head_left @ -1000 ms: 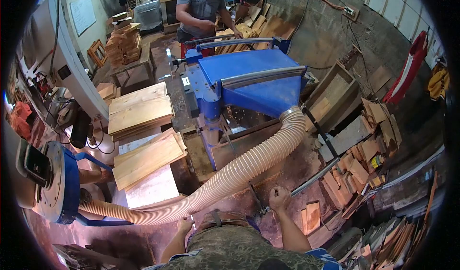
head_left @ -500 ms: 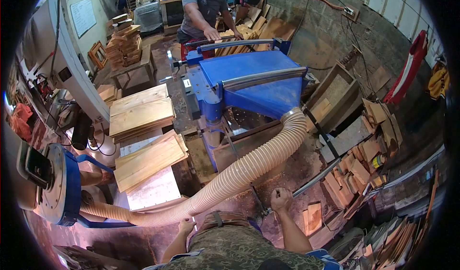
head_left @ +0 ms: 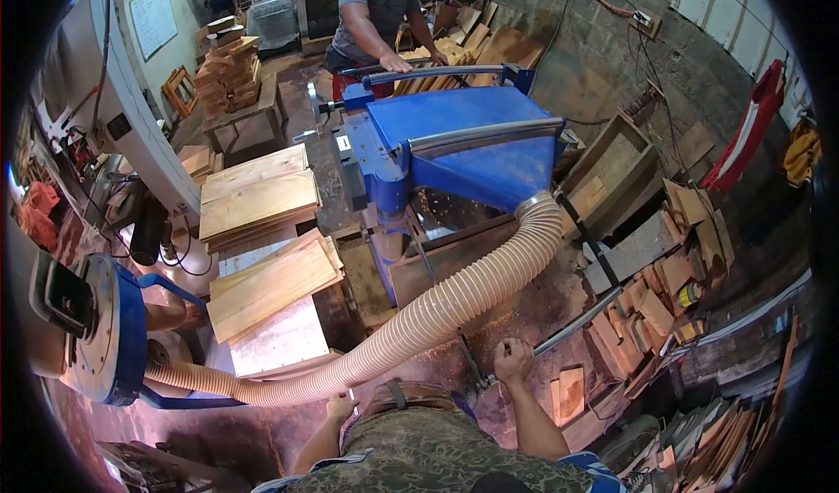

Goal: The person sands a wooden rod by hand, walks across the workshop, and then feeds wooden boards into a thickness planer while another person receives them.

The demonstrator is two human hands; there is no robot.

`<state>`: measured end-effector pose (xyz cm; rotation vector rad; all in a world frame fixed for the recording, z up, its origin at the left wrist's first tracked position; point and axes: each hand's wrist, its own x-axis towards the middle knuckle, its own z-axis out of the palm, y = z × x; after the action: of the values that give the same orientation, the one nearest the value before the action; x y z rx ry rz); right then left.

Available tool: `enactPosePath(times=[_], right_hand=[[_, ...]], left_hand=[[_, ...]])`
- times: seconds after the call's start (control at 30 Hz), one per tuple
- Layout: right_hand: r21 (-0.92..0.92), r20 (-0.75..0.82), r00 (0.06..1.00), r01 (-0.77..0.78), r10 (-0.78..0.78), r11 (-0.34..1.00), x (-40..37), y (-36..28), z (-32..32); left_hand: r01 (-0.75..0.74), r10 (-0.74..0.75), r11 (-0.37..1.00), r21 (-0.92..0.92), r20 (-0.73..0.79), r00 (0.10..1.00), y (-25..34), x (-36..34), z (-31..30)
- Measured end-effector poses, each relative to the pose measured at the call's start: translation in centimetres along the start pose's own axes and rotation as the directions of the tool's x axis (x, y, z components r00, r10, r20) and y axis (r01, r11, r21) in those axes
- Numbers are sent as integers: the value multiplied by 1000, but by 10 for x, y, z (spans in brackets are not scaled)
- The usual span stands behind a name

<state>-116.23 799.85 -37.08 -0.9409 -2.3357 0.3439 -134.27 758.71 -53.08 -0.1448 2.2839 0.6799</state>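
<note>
My left hand (head_left: pixel 339 406) is low by my waist, just below the ribbed dust hose (head_left: pixel 441 305). Its fingers are curled, and a small pale thing shows beside them that I cannot make out. My right hand (head_left: pixel 513 360) is held in a loose fist near the end of a metal roller (head_left: pixel 577 322), with nothing visible in it. Beyond the hose stands a blue planer-like machine (head_left: pixel 459 126) with rollers on top. The hose runs from its hood to a blue round dust collector (head_left: pixel 114 336) on the left.
Wide boards (head_left: pixel 258 200) and more boards (head_left: pixel 275 288) are stacked left of the machine. A co-worker (head_left: pixel 376 21) stands behind it, one hand by its far roller. Wood offcuts (head_left: pixel 642 309) lie at the right. A wooden trough (head_left: pixel 612 165) leans near the wall.
The view has shifted very slightly. Both my hands keep nearly the same pose, and the co-worker's outstretched hand has moved a little to the right along the far roller.
</note>
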Motion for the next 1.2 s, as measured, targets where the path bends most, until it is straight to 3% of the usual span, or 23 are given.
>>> enactPosePath(times=[0.4, 0.5, 0.7, 0.8, 0.87, 0.93, 1.0, 1.07, 1.13, 1.17, 1.2], right_hand=[[-6, 10, 1000, 24, -24, 1000, 3, -2, -2], [-44, 83, 996, -18, 22, 999, 4, -2, -2], [-15, 54, 998, 28, -28, 999, 1, 10, 4], [104, 127, 992, 5, -18, 995, 10, 4, -11], [350, 189, 982, -92, 26, 932, 23, 8, -21], [371, 163, 987, -75, 15, 926, 32, 33, -25], [375, 101, 995, -24, -15, 927, 49, 74, -25], [326, 67, 997, 4, -27, 945, 67, 112, -35], [251, 110, 994, -28, 0, 968, 84, 143, -43], [278, 59, 995, 56, -75, 959, 93, 153, -52], [281, 93, 995, -8, -19, 960, 101, 163, -56]], left_hand=[[-40, 43, 998, 57, -53, 998, -6, 13, 14], [-60, 62, 997, 46, -41, 997, 0, 16, 20], [-150, 147, 979, -136, -28, 989, 70, -15, 28], [-246, 256, 943, -224, 16, 966, 123, -50, 26], [-280, 295, 931, -235, 29, 955, 127, -38, 55], [-307, 328, 918, -251, 45, 944, 139, -49, 77], [-252, 398, 804, -538, 172, 901, 182, -81, 83], [-301, 451, 687, -662, 63, 890, 205, -96, 114], [-283, 387, 752, -596, 52, 920, 237, -126, 129], [-255, 360, 777, -576, 74, 930, 238, -153, 141], [-314, 360, 840, -442, 23, 933, 256, -176, 147]])
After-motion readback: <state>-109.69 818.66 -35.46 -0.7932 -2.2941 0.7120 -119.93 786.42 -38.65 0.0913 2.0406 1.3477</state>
